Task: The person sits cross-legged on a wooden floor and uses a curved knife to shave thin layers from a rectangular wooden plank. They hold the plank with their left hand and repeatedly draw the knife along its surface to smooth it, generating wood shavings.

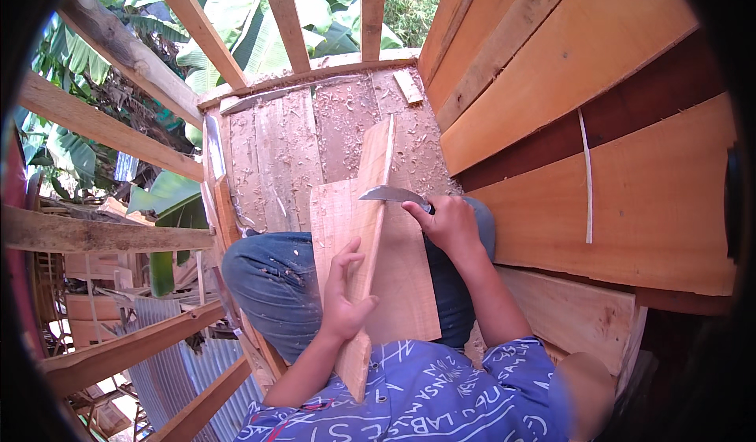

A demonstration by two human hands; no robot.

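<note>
Left hand [344, 296] clamped on edge of upright narrow board [370, 237], fingers spread across its face. Right hand [450, 223] closed around knife [391, 195], blade laid against board's edge. Wider plank [405, 284] flat behind board, across knees. Shavings on bench [276, 150] beyond board.

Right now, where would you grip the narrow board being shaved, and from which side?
Grip the narrow board low on its near half, from the left, where the left hand already wraps it. It stands on edge, and the knife in the right hand works the upper edge from the right, so that side stays free.
</note>
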